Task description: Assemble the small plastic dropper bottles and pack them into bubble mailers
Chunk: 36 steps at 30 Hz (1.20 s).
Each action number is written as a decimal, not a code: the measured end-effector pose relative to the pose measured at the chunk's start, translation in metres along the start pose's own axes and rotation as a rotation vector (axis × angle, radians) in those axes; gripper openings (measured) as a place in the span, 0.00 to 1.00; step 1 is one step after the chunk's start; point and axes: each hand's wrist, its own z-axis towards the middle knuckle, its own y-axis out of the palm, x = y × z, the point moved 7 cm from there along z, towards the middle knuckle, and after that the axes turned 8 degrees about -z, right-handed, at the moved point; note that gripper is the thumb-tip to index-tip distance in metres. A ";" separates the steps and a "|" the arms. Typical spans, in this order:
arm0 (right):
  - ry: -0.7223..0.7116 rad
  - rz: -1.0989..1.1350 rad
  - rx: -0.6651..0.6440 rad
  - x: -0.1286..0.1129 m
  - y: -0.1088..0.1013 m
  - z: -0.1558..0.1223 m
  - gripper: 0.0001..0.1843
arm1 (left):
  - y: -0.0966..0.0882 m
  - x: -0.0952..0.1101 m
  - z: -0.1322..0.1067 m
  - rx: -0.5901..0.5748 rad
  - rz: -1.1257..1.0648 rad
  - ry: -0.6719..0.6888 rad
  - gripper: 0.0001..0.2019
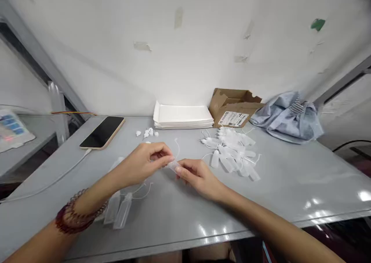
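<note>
Both hands meet over the middle of the grey table. A small translucent plastic bottle with a thin white strap is held between them. My right hand is closed around the bottle's body. At its upper left end, my left hand pinches the neck; whether a cap is under those fingers is hidden. More such bottles lie below my left forearm, partly covered by it. To the right of my right hand is a loose pile of strapped bottles. Several small white caps lie beyond my left hand.
A phone with a white charging cable lies at the left. Against the wall are a stack of white trays, an open cardboard box and a bundled grey-blue cloth. Metal frame posts stand at both sides.
</note>
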 end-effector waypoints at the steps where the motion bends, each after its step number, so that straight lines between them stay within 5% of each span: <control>1: -0.027 -0.038 0.039 0.000 -0.001 0.000 0.18 | 0.003 -0.002 0.000 -0.006 0.004 0.002 0.10; 7: -0.198 -0.261 0.204 -0.004 -0.010 -0.001 0.11 | 0.011 -0.009 0.001 -0.043 0.007 0.012 0.09; 11: -0.222 -0.405 0.352 0.000 -0.038 0.001 0.10 | -0.006 -0.011 0.003 0.048 0.061 -0.007 0.13; 14: -0.050 -0.591 0.471 0.022 -0.075 0.006 0.11 | -0.033 -0.015 0.004 0.189 0.117 -0.072 0.15; 17: 0.266 -0.918 0.442 0.056 -0.107 0.010 0.11 | -0.061 -0.025 0.005 0.295 0.189 -0.145 0.17; 21: 0.398 -1.049 0.459 0.082 -0.131 0.010 0.12 | -0.094 -0.043 0.008 0.404 0.529 -0.145 0.17; 23: 0.436 -1.087 0.465 0.090 -0.135 0.009 0.12 | -0.103 -0.057 0.011 0.405 0.702 -0.152 0.18; 29: 0.477 -1.139 0.511 0.091 -0.139 0.005 0.12 | -0.108 -0.089 0.020 0.318 0.783 -0.125 0.22; 36: 0.280 -1.088 0.561 0.063 -0.121 0.007 0.12 | -0.099 -0.100 0.023 0.253 0.787 -0.064 0.22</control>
